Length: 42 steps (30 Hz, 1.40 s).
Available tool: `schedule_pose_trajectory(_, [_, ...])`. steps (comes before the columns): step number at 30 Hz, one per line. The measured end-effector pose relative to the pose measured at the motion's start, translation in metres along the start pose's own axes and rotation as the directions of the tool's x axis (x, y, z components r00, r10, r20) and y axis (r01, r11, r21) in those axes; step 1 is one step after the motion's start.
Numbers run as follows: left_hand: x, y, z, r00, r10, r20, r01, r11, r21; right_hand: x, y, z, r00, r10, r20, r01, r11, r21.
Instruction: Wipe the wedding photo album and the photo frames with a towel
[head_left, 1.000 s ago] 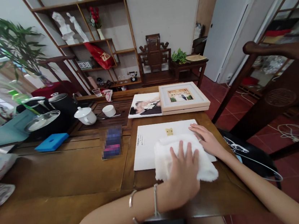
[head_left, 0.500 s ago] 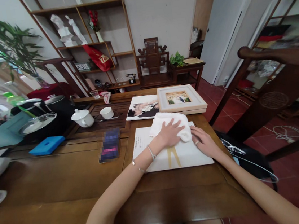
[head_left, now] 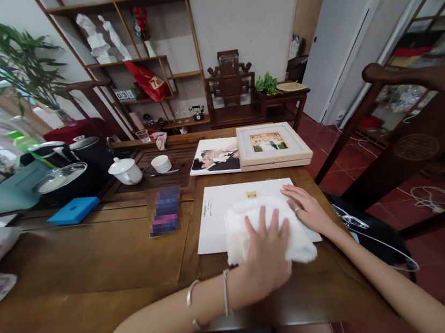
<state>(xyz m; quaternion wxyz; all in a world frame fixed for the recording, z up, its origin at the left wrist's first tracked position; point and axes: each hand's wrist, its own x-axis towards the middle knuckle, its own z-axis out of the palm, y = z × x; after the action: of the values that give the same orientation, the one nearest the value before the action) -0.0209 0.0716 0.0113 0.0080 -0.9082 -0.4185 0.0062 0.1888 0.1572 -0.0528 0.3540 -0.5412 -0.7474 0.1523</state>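
A white flat board with a small gold mark lies on the wooden table in front of me. My left hand lies flat, fingers spread, pressing a folded white cloth on the board's near edge. My right hand rests flat on the board's right edge, fingers stretched out, touching the cloth's side. A ring shows on that hand.
A framed photo and an unframed print lie beyond the board. To the left are a phone, a white teapot, a cup, a blue pad and black pots. A dark chair stands right.
My left hand has drawn the cloth back from the board's far edge to its near edge. My right hand stays on the right edge.
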Motion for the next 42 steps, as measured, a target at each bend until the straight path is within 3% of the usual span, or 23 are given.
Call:
schedule_pose_trajectory(4, [0.051,-0.051,0.003,0.999,-0.050,-0.016,0.049,0.997,-0.065,0.000,0.002,0.001,0.999,-0.034,-0.024,0.035,0.999,0.013])
schedule_pose_trajectory(7, [0.066,-0.070,0.007,0.997,-0.059,-0.041,0.055,0.995,-0.088,0.000,0.003,0.001,0.999,-0.044,-0.022,0.045,0.999,0.016])
schedule_pose_trajectory(10, [0.049,-0.061,0.006,0.999,-0.040,-0.025,0.037,0.994,-0.102,0.000,0.002,0.001,0.999,-0.026,-0.020,0.026,1.000,0.003])
schedule_pose_trajectory(16, [-0.028,-0.007,0.010,0.995,0.086,-0.052,-0.091,0.991,-0.098,0.000,0.001,0.000,1.000,-0.015,0.006,0.015,1.000,-0.019])
schedule_pose_trajectory(19, [-0.039,-0.003,0.017,0.993,0.092,-0.076,-0.099,0.991,-0.095,0.000,0.001,0.000,1.000,-0.013,0.001,0.013,1.000,-0.020])
schedule_pose_trajectory(22, [-0.017,-0.025,0.016,0.994,0.064,-0.087,-0.077,0.985,-0.152,0.000,0.002,0.000,1.000,-0.028,-0.006,0.028,0.999,-0.021])
schedule_pose_trajectory(26, [0.038,-0.064,0.003,0.998,-0.047,-0.046,0.036,0.974,-0.222,0.000,0.003,0.000,0.999,-0.046,-0.028,0.046,0.999,-0.010])
schedule_pose_trajectory(30, [0.072,-0.085,-0.009,0.993,-0.113,-0.015,0.105,0.959,-0.263,0.000,0.003,0.001,0.999,-0.034,-0.027,0.034,0.999,-0.003])
schedule_pose_trajectory(34, [0.067,-0.105,-0.005,0.994,-0.110,-0.021,0.101,0.961,-0.257,0.000,0.000,-0.001,1.000,-0.016,-0.019,0.016,1.000,0.002])
schedule_pose_trajectory(39, [0.037,-0.158,0.006,0.985,-0.161,-0.058,0.142,0.959,-0.244,0.000,-0.003,-0.002,1.000,0.001,-0.002,-0.001,1.000,-0.008])
schedule_pose_trajectory(42, [0.014,-0.168,0.003,0.990,-0.134,-0.038,0.123,0.969,-0.214,-0.001,-0.003,-0.001,1.000,0.007,-0.010,-0.007,1.000,-0.011])
